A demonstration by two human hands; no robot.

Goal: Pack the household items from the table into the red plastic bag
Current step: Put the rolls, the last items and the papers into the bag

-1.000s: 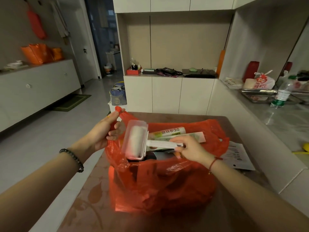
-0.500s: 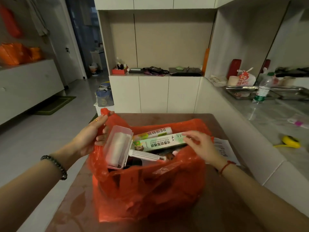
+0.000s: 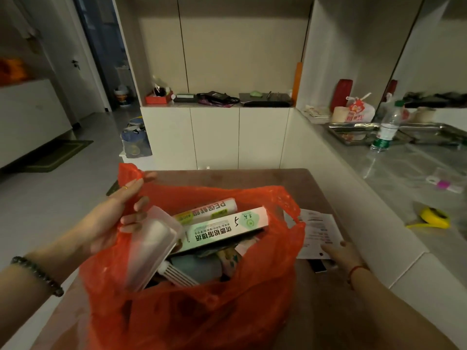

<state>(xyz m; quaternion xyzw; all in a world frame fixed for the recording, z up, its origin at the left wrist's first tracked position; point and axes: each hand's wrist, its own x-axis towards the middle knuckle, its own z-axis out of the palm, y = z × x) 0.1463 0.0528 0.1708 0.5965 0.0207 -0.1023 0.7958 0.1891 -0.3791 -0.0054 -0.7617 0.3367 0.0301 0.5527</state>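
The red plastic bag (image 3: pixel 202 309) stands open on the brown table (image 3: pixel 316 311). Inside lie a lint roller in a clear cover (image 3: pixel 151 251), a green-and-white box (image 3: pixel 225 229), a cling-film roll (image 3: pixel 214 208) and other items. My left hand (image 3: pixel 111 223) grips the bag's left handle and holds the mouth open. My right hand (image 3: pixel 343 253) rests to the right of the bag, fingers spread on a white printed sheet of paper (image 3: pixel 318 231). A small dark flat object (image 3: pixel 318 266) lies by that hand; I cannot tell what it is.
A pale counter (image 3: pixel 404 188) runs along the table's right side, carrying a yellow tape measure (image 3: pixel 433 218), a water bottle (image 3: pixel 386 127), metal trays (image 3: pixel 353 128) and a small pink-and-white item (image 3: pixel 444 184). White cabinets (image 3: pixel 214 137) stand behind the table. Floor lies to the left.
My right hand let go of the lint roller, left the bag's mouth and moved right, down onto the paper on the table. The roller now sits in the bag.
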